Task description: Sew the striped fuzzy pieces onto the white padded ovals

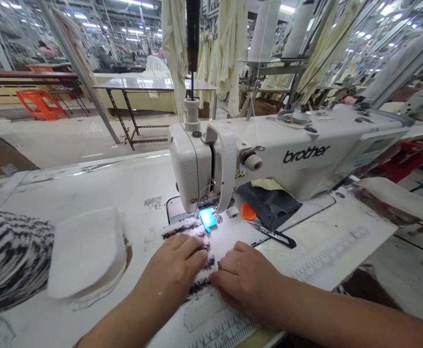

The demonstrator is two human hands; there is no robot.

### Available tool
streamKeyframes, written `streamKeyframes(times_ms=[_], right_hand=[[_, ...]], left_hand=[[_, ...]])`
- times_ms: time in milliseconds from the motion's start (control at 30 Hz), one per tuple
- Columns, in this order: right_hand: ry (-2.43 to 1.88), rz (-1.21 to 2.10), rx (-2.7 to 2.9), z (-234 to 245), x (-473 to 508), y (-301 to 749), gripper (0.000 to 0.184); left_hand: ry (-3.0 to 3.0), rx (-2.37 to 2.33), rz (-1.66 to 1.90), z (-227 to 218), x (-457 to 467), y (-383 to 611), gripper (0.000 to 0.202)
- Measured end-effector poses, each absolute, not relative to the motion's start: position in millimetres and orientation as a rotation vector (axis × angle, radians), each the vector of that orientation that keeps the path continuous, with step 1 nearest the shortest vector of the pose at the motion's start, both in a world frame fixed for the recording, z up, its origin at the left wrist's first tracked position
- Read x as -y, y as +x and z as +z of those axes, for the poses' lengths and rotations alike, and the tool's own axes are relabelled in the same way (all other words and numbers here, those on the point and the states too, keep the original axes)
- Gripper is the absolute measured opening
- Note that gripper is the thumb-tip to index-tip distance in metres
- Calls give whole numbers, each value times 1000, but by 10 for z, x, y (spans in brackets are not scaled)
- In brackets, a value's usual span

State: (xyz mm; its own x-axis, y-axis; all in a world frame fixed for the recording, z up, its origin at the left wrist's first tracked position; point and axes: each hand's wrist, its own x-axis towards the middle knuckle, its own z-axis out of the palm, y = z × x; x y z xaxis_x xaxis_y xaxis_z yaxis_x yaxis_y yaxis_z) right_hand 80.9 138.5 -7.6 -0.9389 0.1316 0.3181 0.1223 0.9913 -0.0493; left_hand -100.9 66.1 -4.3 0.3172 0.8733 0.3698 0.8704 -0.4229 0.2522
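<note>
Now both hands lie flat, fingers together, on a striped fleece piece (193, 232) at the table's near edge: the left hand (173, 273) presses its left part, the right hand (245, 278) its right edge, fingertips almost meeting. At twelve o'clock from them the piece runs under the lit presser foot (207, 218) of the white sewing machine (269, 154). At two o'clock lie black thread snips (272, 234) and an orange tab (248, 211). At nine o'clock sits a stack of white cut pieces (86, 253), with striped fabric (10, 261) beyond it.
</note>
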Motion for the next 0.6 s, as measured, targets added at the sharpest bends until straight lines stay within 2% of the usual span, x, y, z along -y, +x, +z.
streamKeyframes(times_ms=[233, 433, 600], right_hand=[[-130, 22, 2879, -62, -1622, 641, 10], [-86, 101, 2831, -76, -1748, 585, 20], [-67, 73, 2843, -73, -1745, 615, 16]], left_hand=[[2496, -1718, 735, -79, -816, -1172, 19], [2448, -1713, 735, -18, -876, -1200, 19], [2482, -1654, 853, -42, -849, -1210, 20]])
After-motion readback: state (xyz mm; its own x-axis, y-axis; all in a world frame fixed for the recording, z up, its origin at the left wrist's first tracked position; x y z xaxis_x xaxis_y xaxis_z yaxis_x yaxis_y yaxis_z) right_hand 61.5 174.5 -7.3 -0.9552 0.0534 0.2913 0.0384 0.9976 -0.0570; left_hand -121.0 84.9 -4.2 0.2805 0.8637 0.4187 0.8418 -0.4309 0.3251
